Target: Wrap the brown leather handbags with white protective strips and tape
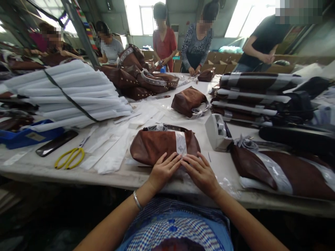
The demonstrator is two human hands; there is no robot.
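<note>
My checked apron (188,225) is closest to me, with a bangle (137,200) on my left wrist. My left hand (164,170) and right hand (201,170) lie palm down, open, fingers outstretched, nearly meeting over the lower end of the pale band (180,141) round a brown bag (159,146). I can't see either hand closed round anything; my thumbs I can't make out. The bag rests on the tabletop (221,162) right in front of me, its strap along the far edge.

To my right lies a flat brown bundle (307,174) with 2 pale bands in sight. To my left are yellow-handled scissors (79,149), white strips (112,157), a slim black object (56,143) and a blue tray (51,134). A white box (212,134) stands just beyond the bag, to the right.

Farther off, a strapped white stack (83,89) leans at left, a banded brown stack (248,82) sits at right, and a 2nd bag (187,99) with a pale cord lies between them. Behind is a heap of studded bags (117,78). Across the tabletop are 5 people (164,43).
</note>
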